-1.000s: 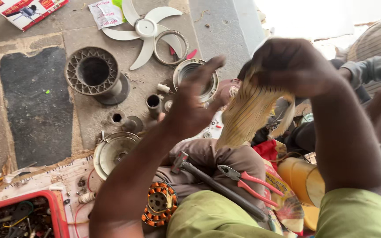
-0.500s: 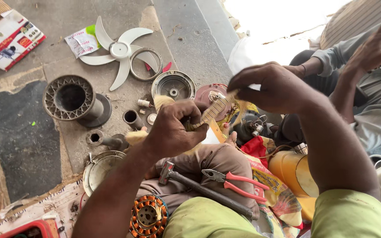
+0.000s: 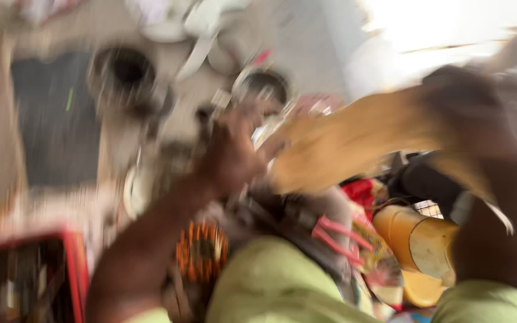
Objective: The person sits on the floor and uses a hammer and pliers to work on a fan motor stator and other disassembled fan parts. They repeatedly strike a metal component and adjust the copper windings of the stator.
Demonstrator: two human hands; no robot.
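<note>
Head camera is looking down, and everything is showing up very blurry. The left hand point(image 3: 231, 152) is sitting in the middle, above the person's lap, and it is meeting one end of a long yellow-tan strip point(image 3: 354, 140). The fingers are looking curled, but the blur is hiding whether they are pinching the strip or not. The right hand point(image 3: 468, 107) is sitting higher up on the right side, at the other end of the strip. I cannot tell how it is gripping either. The strip is stretching between both hands, above the knees.

Red-handled pliers point(image 3: 339, 236) are lying on the lap, on the green clothes point(image 3: 270, 281). An orange wire coil point(image 3: 201, 251) is sitting just under the left arm. A yellow tub point(image 3: 417, 239) is standing near the right arm. A round dark metal part point(image 3: 127, 75) is lying on the grey floor, well apart from the hands. A red tray point(image 3: 76, 263) is sitting at the bottom left.
</note>
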